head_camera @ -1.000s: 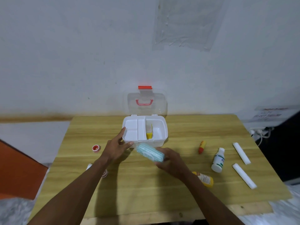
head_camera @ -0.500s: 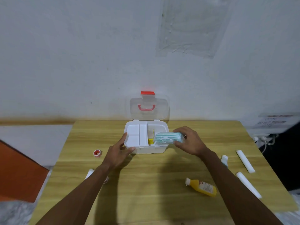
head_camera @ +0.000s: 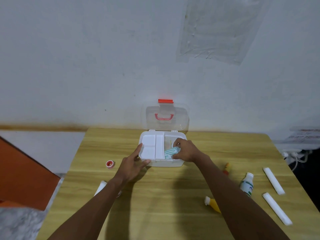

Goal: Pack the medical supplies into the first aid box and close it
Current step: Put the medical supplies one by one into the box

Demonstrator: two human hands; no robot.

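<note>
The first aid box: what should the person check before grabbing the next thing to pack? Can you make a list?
1. Clear lid stands open: ok.
2. Left hand steadies the first aid box at its front left corner: ok.
3. Blue mask pack is down in the right compartment: ok.
4. Right hand has let go of the pack: not ok.
5. Room left under the pack: cannot tell.
6. White bottle stands within reach: ok.

text: none legible | white bottle (head_camera: 246, 185) label: blurred | wall notice (head_camera: 305, 137): blurred
</note>
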